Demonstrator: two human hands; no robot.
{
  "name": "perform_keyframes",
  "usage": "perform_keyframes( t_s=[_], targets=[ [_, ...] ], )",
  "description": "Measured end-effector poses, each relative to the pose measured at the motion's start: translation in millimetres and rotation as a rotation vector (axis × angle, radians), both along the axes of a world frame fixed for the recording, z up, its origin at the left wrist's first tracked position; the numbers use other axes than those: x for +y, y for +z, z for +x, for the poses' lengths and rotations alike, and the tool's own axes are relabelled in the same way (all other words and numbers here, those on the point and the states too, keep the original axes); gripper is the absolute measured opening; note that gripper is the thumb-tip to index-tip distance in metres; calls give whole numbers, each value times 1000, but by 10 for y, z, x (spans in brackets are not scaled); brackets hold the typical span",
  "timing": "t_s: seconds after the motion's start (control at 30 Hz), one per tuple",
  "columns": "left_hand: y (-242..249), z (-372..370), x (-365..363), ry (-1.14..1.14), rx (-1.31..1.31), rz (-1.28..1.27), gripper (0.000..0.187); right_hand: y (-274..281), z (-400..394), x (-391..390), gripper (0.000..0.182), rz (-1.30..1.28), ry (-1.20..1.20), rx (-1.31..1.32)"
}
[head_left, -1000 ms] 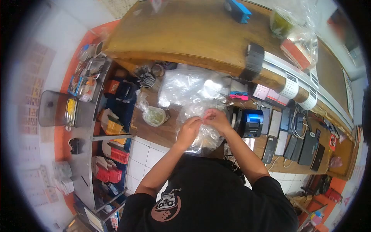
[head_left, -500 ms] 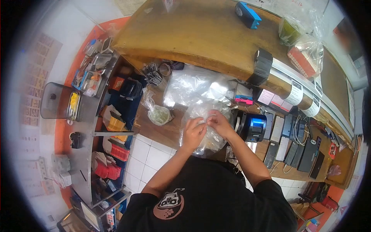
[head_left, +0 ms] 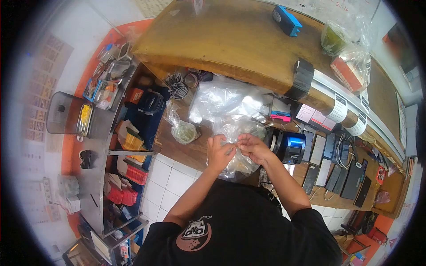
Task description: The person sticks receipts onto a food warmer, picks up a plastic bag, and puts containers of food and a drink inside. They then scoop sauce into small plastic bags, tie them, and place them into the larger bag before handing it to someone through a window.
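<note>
A clear plastic bag (head_left: 239, 167) stands on the wooden counter close to my body, its contents hard to make out through the film. My left hand (head_left: 220, 154) is closed in a pinch at the bag's gathered upper part. Beside it, almost touching, my right hand (head_left: 254, 149) pinches the same part with bent fingers. Any small thing between the fingertips is too small to name. Left of the hands sits a knotted clear bag of something pale green (head_left: 184, 131). Behind them lies a stack of clear plastic bags (head_left: 226, 102).
A black receipt printer (head_left: 293, 148) is right of my hands, with several phones (head_left: 317, 148) and cables beyond. A wooden shelf (head_left: 222, 35) overhangs the back of the counter. A cup of pens or straws (head_left: 178, 90) stands back left. Metal shelving (head_left: 100, 173) rises at left.
Both hands have shifted slightly down and opened a small gap from the earlier pinch position, still at the bag's top. The camera view has moved slightly.
</note>
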State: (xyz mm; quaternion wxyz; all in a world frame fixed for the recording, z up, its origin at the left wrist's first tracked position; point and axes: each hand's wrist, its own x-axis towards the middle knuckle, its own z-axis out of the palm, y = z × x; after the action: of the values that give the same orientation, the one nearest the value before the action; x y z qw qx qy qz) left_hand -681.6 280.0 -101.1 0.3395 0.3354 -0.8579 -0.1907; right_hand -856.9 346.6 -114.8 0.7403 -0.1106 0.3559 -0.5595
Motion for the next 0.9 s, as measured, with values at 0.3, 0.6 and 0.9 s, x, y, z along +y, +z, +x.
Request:
perform_keyframes(
  t_s=[0.3, 0.6, 0.9],
  targets=[
    [-27, 26, -179, 189, 707, 694, 48, 478, 134, -234, 45, -45, -294, 945],
    [317, 0, -605, -11, 671, 1200, 23, 472, 75, -670, 28, -47, -245, 447],
    [1128, 14, -657, -280, 257, 852, 27, 836, 246, -559, 48, -282, -152, 670]
  ],
)
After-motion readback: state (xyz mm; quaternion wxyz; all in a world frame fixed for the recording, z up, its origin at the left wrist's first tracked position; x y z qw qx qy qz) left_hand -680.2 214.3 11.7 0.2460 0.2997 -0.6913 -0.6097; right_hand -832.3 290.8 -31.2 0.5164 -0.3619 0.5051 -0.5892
